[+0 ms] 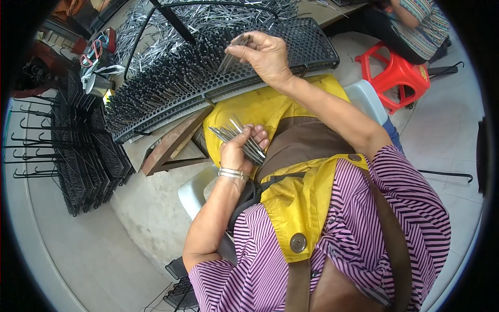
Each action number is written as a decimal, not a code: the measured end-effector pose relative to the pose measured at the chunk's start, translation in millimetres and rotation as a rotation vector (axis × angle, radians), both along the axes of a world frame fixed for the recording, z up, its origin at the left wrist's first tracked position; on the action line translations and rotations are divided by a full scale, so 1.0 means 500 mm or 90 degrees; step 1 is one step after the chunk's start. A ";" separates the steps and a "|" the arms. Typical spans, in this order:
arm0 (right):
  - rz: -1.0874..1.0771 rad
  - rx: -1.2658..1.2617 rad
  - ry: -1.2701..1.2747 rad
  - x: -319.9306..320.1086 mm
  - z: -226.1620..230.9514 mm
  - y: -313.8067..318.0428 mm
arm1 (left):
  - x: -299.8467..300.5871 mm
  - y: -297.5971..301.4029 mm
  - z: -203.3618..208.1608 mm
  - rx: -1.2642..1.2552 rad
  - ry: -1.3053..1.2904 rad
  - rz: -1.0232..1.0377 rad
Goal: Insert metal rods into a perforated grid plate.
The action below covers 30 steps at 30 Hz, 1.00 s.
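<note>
My left hand [241, 144] is closed round a bundle of thin shiny metal strips [224, 133], held low over my lap. Up at the long black perforated rack [317, 47], my right hand [267, 54] pinches a few slim metal strips [226, 63] between thumb and fingers, their lower ends close to the holes. Whether those ends sit in the holes I cannot tell. Many dark upright strips [166, 78] fill the left and middle of the rack, while its right end shows bare holes. A tall black handle [174, 21] rises from the rack.
Behind the rack lies a big heap of loose metal strips [140, 31]. Scissors [92, 52] and a metal cup [99, 85] stand at its left. Stacked black racks with hooks [86, 151] are on the floor at left. A red stool [397, 78] and another person [416, 26] are at right.
</note>
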State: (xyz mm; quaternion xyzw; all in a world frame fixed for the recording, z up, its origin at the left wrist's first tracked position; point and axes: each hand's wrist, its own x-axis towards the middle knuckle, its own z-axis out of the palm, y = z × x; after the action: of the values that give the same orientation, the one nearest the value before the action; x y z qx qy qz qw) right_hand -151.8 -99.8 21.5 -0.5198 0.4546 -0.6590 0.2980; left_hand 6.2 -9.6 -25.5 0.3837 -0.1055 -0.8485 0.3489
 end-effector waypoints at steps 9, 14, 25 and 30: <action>0.043 -0.021 0.012 -0.005 -0.006 0.003 | 0.002 0.001 -0.003 -0.005 -0.001 -0.007; 0.059 -0.013 -0.054 -0.019 -0.014 -0.004 | 0.001 0.001 0.001 -0.004 -0.003 -0.007; 0.018 -0.003 0.055 0.003 -0.002 -0.007 | 0.000 0.001 0.005 -0.003 -0.014 -0.013; 0.005 -0.024 0.089 0.018 -0.012 -0.016 | -0.001 0.001 0.005 -0.001 -0.002 -0.018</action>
State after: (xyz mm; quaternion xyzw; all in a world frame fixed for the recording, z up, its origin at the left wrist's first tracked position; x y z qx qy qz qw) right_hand -142.9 -107.8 15.5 -0.5718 0.4599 -0.6285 0.2581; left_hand 5.9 -9.1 -23.2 0.3831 -0.1119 -0.8527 0.3369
